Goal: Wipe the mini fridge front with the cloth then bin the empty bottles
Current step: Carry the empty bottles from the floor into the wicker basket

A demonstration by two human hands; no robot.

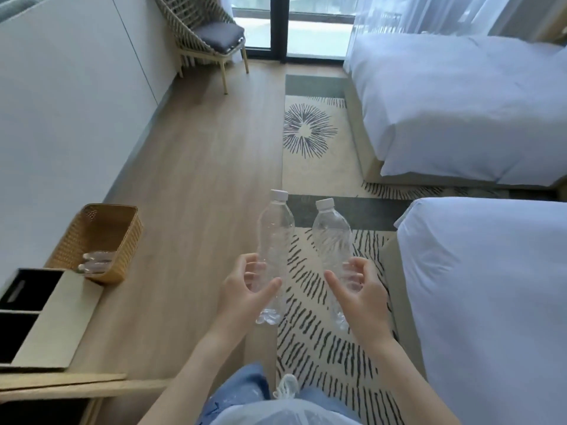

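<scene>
Two clear empty plastic bottles with white caps are held upright in front of me over the floor. My left hand (245, 289) grips the lower half of the left bottle (276, 228). My right hand (359, 289) grips the lower half of the right bottle (331, 231). A woven basket bin (101, 228) stands on the floor to my left, against the wall, with clear bottles (95, 262) lying inside it. The mini fridge and the cloth are not in view.
A low wooden counter (76, 384) with a black-and-beige tray (46, 320) is at the lower left. Two white beds (475, 286) line the right side. A patterned rug (316, 302) lies under the bottles. A woven chair (208, 38) stands by the window.
</scene>
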